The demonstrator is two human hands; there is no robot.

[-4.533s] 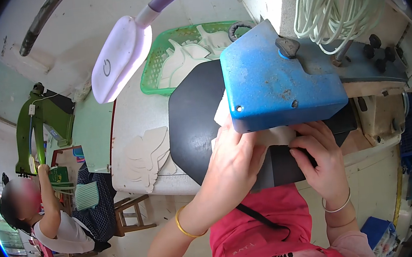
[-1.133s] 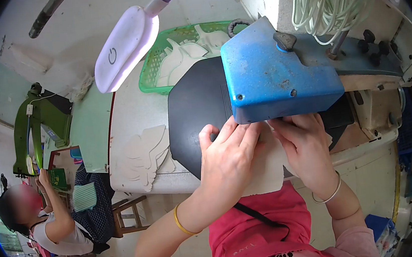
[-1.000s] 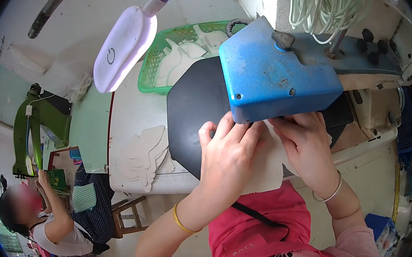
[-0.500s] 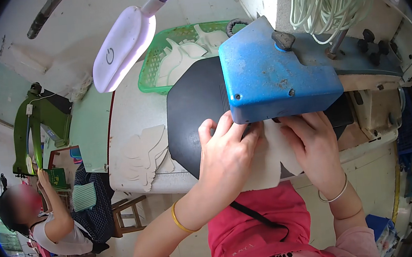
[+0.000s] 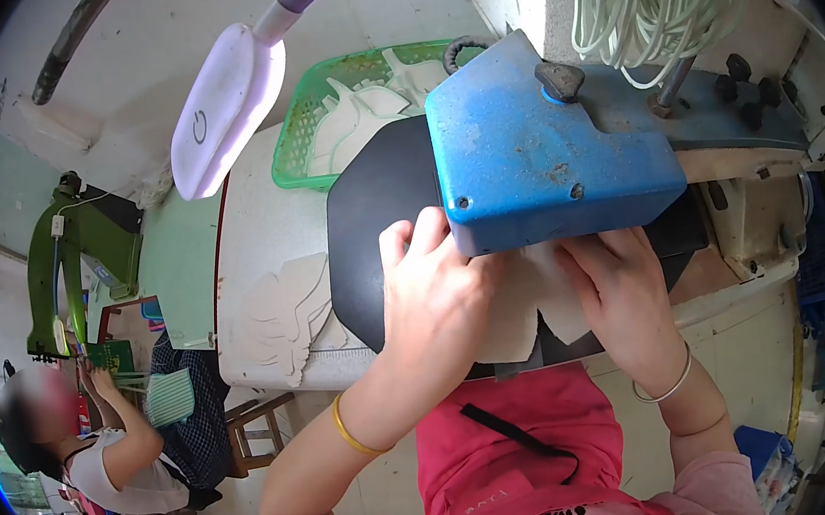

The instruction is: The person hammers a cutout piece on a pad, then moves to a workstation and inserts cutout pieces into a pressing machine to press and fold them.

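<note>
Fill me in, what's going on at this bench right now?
A person has both hands at the front of a blue machine head. The left hand and right hand are on pale sheet material over a black plate; the fingertips are partly hidden. More pale pieces lie beside the plate, and others sit in a green basket behind. At the far left, another person works by a green machine.
</note>
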